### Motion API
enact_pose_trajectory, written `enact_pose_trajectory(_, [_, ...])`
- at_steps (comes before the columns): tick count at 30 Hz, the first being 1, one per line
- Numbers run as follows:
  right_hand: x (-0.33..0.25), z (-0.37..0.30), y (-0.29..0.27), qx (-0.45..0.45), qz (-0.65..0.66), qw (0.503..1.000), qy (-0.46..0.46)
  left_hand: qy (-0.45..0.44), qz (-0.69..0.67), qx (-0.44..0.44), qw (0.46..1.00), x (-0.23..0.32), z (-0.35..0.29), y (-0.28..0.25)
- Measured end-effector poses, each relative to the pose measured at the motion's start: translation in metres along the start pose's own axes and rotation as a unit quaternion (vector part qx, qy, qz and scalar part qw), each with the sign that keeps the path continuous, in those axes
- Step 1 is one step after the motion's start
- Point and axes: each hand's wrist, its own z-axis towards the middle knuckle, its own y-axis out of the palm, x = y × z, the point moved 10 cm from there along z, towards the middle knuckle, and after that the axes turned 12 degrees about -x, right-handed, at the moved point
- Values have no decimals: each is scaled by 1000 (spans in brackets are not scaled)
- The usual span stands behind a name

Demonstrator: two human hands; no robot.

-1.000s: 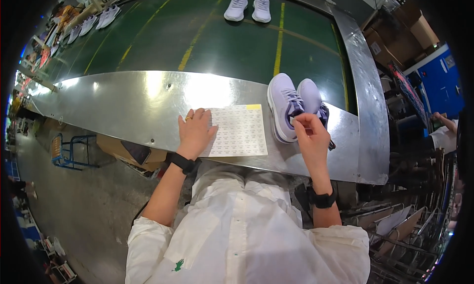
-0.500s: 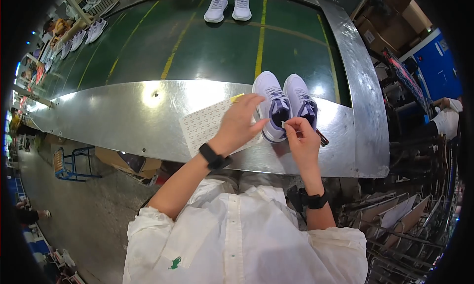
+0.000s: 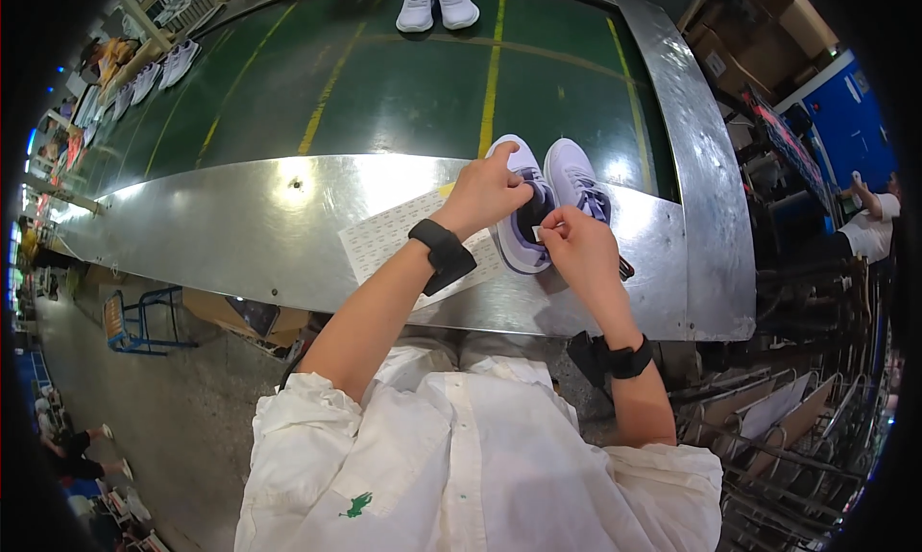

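Two white-and-lavender sneakers stand side by side at the inner edge of the metal table, toes pointing away from me. My left hand [image 3: 490,189] is closed over the upper of the left sneaker [image 3: 521,254], its thumb by the tongue. At that shoe's opening, my right hand [image 3: 584,254] pinches a small white label [image 3: 538,233] between thumb and finger. The right sneaker [image 3: 571,168] stands untouched beside it. Under my left wrist lies a white sheet of printed labels [image 3: 379,240] with a yellow edge.
A green conveyor belt [image 3: 384,91] with yellow lines runs beyond the metal table [image 3: 211,216]. Another pair of sneakers [image 3: 437,7] stands at its far side, with several more at far left. A dark object [image 3: 626,269] lies right of the shoes. Wire racks [image 3: 768,437] stand lower right.
My left hand has moved from beside the left sneaker onto its upper. My right hand has shifted slightly left and nearer the heel opening with the label. A hand has left the far sneakers.
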Motion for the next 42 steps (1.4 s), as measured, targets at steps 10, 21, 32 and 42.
enact_pose_trajectory(10, [-3,60,58,-192,-327,925,25,-62,-113,29,991,-33,10,8])
enact_pose_trajectory(21, [17,65,62,-178,-369,912,21,-14,-238,103,966,-41,-19,21])
enact_pose_trajectory(32, [16,64,63,-208,-390,895,65,-115,-238,57,963,-48,-36,39])
enact_pose_trajectory(42, [24,61,52,-227,-244,936,119,-68,-337,33,938,-62,-39,48])
